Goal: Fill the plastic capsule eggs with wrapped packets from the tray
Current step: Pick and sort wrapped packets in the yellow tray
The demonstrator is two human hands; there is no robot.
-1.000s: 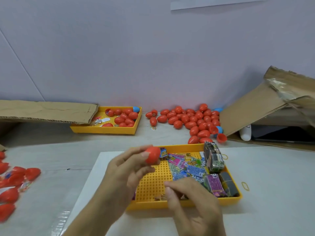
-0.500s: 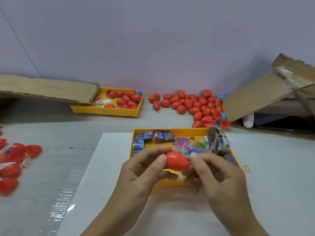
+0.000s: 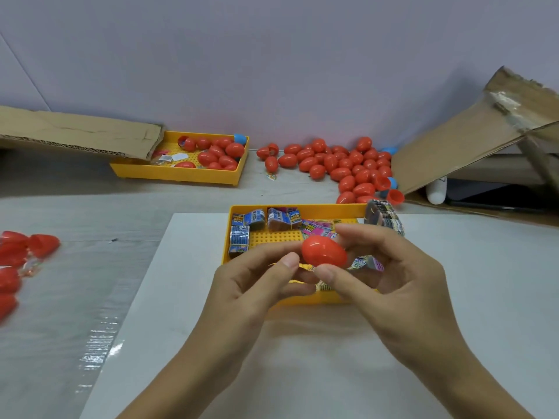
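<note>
A red capsule egg (image 3: 323, 251) is held between both hands above the near yellow tray (image 3: 302, 208). My left hand (image 3: 254, 285) pinches its left end with thumb and fingers. My right hand (image 3: 390, 279) grips its right end from above and below. A small wrapped packet (image 3: 367, 263) shows behind the egg, by my right fingers. The tray holds blue wrapped packets (image 3: 245, 228) at its left and pink and multicoloured ones (image 3: 317, 226) in the middle. A banded stack of packets (image 3: 384, 217) leans on its far right corner.
A pile of red eggs (image 3: 341, 164) lies by the wall, with a second yellow tray (image 3: 181, 172) of eggs left of it. More red eggs (image 3: 18, 255) sit at the left edge. Cardboard flaps (image 3: 78, 134) and a tilted box (image 3: 472, 140) flank the back. A white board (image 3: 302, 358) lies under the tray.
My left hand brought the egg down from above the tray's far left to the middle. My right hand rose from the tray and took hold of the egg's other end.
</note>
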